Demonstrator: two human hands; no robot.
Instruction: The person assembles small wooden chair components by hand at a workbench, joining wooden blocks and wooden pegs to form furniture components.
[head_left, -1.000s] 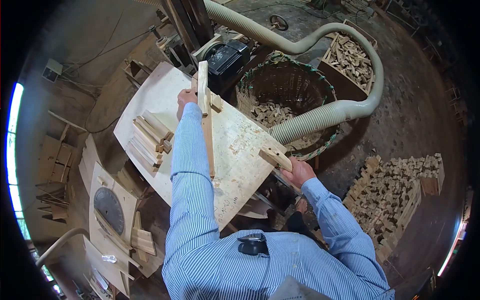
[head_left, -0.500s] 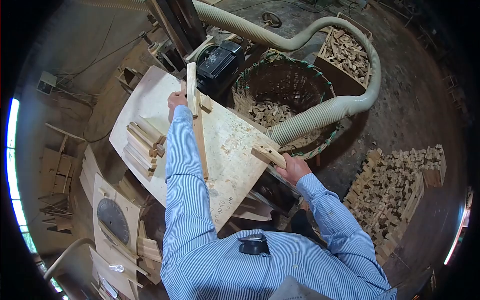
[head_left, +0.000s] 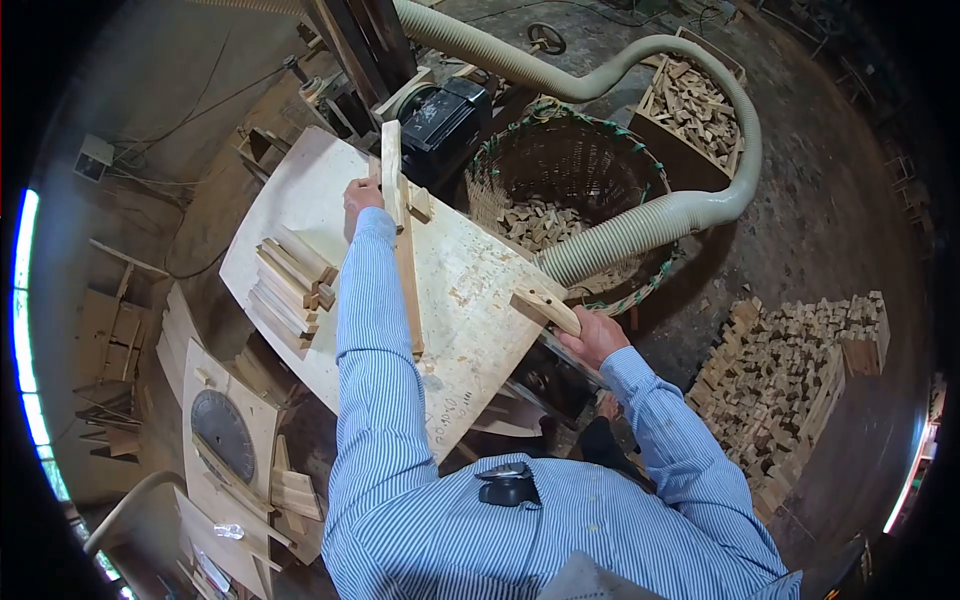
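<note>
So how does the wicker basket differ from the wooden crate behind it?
The wicker basket is round and woven, with green cord at its rim; the wooden crate is square with flat board walls. The basket holds a shallow layer of wood blocks, while the crate is heaped nearly to its rim. Both hold small offcuts beside the hose.

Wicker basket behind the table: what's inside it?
The wicker basket holds a heap of small cut wood blocks at its bottom. The dust hose crosses its near rim, hiding whatever lies under it.
</note>
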